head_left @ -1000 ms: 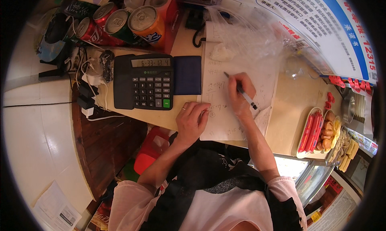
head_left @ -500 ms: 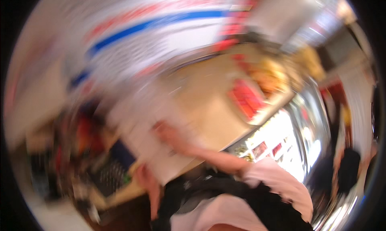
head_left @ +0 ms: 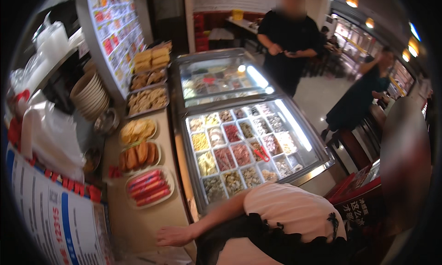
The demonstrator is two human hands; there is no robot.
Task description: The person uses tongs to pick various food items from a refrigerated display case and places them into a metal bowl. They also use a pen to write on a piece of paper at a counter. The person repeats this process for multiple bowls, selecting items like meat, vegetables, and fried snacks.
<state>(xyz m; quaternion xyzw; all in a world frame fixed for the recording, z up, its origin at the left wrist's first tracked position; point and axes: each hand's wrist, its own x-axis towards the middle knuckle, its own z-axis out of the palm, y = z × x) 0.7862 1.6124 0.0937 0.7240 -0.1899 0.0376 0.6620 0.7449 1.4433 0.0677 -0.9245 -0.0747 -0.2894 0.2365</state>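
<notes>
My right hand (head_left: 176, 236) lies palm down at the near end of the beige counter (head_left: 115, 214), its fingers together and low, and no held thing shows. A pale sheet (head_left: 170, 256) lies just below it, partly cut off by the picture's edge. Beyond the hand stands a white plate (head_left: 171, 184) of red-wrapped sausages (head_left: 148, 187). Behind that are a plate of brown fried sticks (head_left: 139, 156) and a plate of yellow slices (head_left: 138, 130). My left hand is out of the picture.
Right of the counter is a glass-topped display case (head_left: 202, 173) with several food bins and red-handled tongs (head_left: 260, 152). Stacked bowls (head_left: 90, 97) and plastic bags (head_left: 50, 131) stand left. A person in black (head_left: 290, 39) stands beyond the case; another in dark green (head_left: 357, 99) is farther right.
My view has swung up and right from the blurred counter, bringing the display case and people into sight. My left hand has left the picture; the right stays low at the counter.
</notes>
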